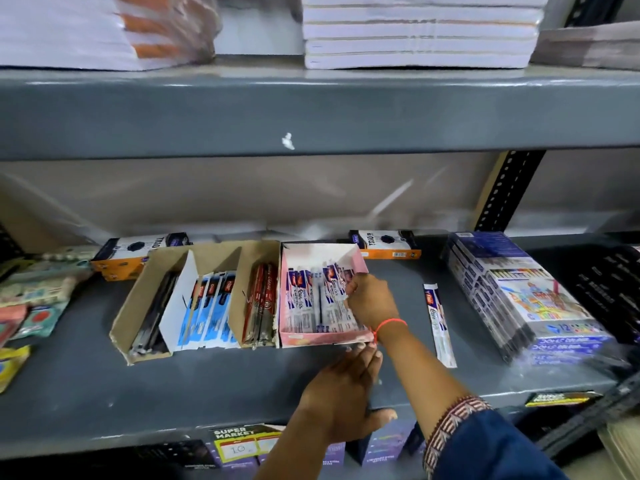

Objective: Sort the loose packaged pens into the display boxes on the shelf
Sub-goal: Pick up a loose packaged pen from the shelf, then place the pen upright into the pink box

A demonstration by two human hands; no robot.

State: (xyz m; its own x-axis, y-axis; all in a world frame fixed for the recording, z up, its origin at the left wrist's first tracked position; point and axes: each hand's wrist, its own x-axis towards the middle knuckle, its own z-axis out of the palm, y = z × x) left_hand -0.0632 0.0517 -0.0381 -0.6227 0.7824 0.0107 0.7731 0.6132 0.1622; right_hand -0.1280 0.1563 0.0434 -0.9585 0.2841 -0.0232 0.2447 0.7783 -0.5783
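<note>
A pink display box [298, 339] on the grey shelf [207, 382] holds several white-and-blue packaged pens [311, 299]. My right hand [372, 299] reaches into its right side, fingers closed on a pen pack there. My left hand [343, 393] rests on the shelf with its fingertips against the box's front right corner. One loose packaged pen [440, 325] lies on the shelf to the right of my right wrist. Left of the pink box, a brown cardboard box [138, 306] holds red pens [261, 306], blue pens [209, 306] and dark pens [156, 313] in separate compartments.
Stacked crayon packs [530, 299] stand at the right, a black crate [609, 278] beyond them. Two orange-and-black boxes [131, 254] [386, 244] sit at the back. Eraser and sticker packets [31, 299] lie at the left. An upper shelf [311, 112] carries stacked paper.
</note>
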